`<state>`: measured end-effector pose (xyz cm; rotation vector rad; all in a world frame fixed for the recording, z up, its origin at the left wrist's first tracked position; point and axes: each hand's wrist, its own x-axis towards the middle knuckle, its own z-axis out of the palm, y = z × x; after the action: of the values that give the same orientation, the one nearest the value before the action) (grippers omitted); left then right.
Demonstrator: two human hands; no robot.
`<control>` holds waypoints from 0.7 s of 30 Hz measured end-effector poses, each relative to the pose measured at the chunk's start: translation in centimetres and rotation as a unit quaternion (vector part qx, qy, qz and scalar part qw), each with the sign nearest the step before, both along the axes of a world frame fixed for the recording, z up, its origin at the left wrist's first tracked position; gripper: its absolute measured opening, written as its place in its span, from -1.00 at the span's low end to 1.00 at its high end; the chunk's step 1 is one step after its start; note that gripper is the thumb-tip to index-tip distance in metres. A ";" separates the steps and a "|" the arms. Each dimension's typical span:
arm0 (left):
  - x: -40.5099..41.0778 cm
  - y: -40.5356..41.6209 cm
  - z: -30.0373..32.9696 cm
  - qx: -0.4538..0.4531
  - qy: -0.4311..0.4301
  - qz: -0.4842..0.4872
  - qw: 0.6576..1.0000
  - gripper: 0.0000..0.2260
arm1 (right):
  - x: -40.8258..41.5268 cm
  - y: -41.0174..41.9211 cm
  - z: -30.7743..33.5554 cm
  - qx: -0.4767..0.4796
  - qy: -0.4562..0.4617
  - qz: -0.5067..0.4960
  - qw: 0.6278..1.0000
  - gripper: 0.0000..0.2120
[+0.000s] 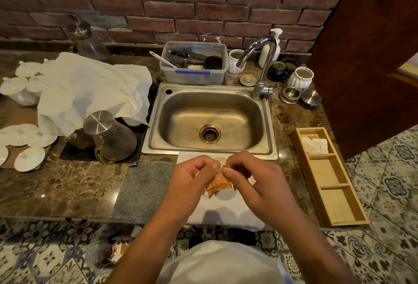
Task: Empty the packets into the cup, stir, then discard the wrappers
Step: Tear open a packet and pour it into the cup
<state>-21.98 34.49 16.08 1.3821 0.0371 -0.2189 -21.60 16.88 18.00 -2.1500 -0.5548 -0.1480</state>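
Observation:
An orange and white packet (219, 183) hangs between both hands just in front of the sink. My left hand (189, 184) pinches its top left corner. My right hand (255, 181) pinches the top right corner beside it. Under the hands a white cup (222, 195) stands on a white cloth (224, 213); only parts of its rim show. More packets (314, 144) lie in the far compartment of a wooden tray (334, 195) to the right.
A steel sink (210, 120) with a tap (260, 66) lies just beyond the hands. A grey mat (144, 189) lies left of the cloth. Glass jugs (108, 136) and white dishes (27, 141) stand at the left. A bag with wrappers (117, 249) sits on the floor.

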 end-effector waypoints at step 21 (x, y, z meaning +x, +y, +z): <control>-0.1 0.2 0.3 0.009 -0.034 -0.017 0.999 -0.85 | -0.4 -0.8 0.0 0.169 0.230 0.039 0.958 -0.83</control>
<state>-22.06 34.65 16.39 1.4079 -0.0408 -0.1993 -22.01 16.04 17.97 -1.7460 -0.3119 0.2796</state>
